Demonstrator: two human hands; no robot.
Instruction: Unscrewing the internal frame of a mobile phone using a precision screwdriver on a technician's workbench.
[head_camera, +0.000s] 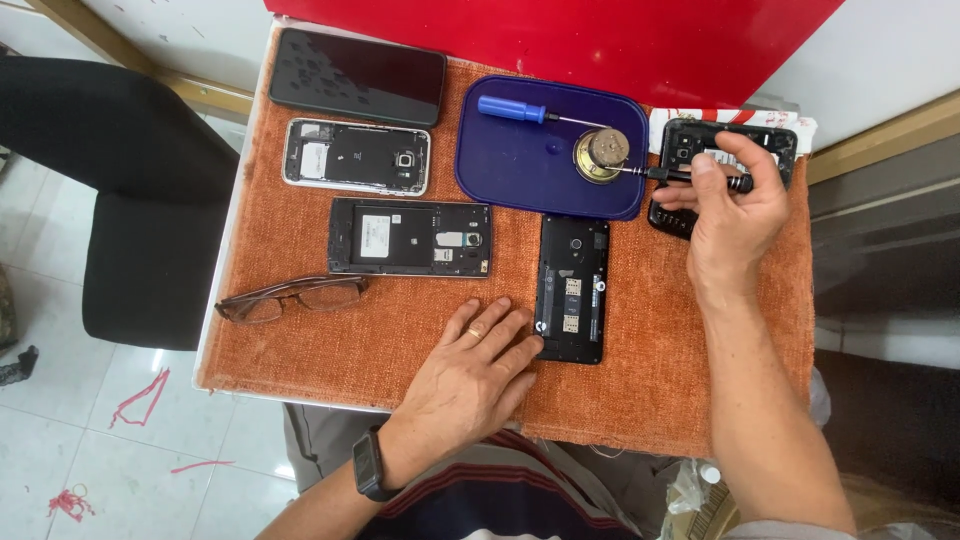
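Spectacles (290, 298), brown-framed and folded, lie at the left edge of the orange cloth (650, 370), set aside from the phones.

Top left: one phone, screen side up (358, 76), dark glass intact. Directly below it a silver-framed phone with back removed (356, 157), then a wider black phone, back off (410, 238), showing a pale label and camera opening. These three lie in a column, judged to be parked apart from the hands.

Left hand (470, 375) rests flat on the cloth, fingers spread and relaxed, a ring on one finger and a dark watch on the wrist. Its fingertips touch the lower left corner of an upright black phone, back off (572, 290), apparently steadying it.

Blue tray (520, 165) sits at centre top. It holds a blue-handled screwdriver (512, 108) and a round brass-coloured part (601, 154), probably kept there so small items do not roll off.

Right hand (733, 205) is closed in a pinch around a black-handled screwdriver (700, 178), thumb over the handle, the shaft pointing left with its tip at the brass part. Beneath the hand lies a black phone frame, opened (690, 140), resting on white paper; its lower part is hidden by the hand.

Count: phones 5 (4 open, 1 closed); screwdrivers 2; tray 1; spectacles 1; brass part 1.
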